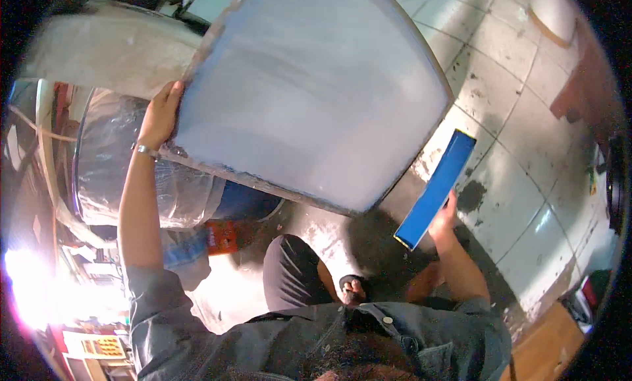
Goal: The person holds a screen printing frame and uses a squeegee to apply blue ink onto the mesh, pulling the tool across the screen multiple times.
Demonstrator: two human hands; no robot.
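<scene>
A large, pale grey panel [309, 98] with bluish patches and worn edges fills the upper middle, its near edge tilted toward me. My left hand [160, 116] grips its left edge, with some fingers hidden behind that edge. A watch or metal bracelet [146, 150] circles my left wrist. Off the panel's lower right corner, my right hand [446, 215] is closed around a long blue sanding block [436, 190]. The block is slanted and apart from the panel, and it hides most of my right fingers.
Left of the panel stands a dark drum-like thing [122, 163] wrapped in clear plastic. An orange-red box [221, 237] sits below it. White floor tiles [507, 117] with dark stains spread to the right. A brown board [546, 341] lies at lower right.
</scene>
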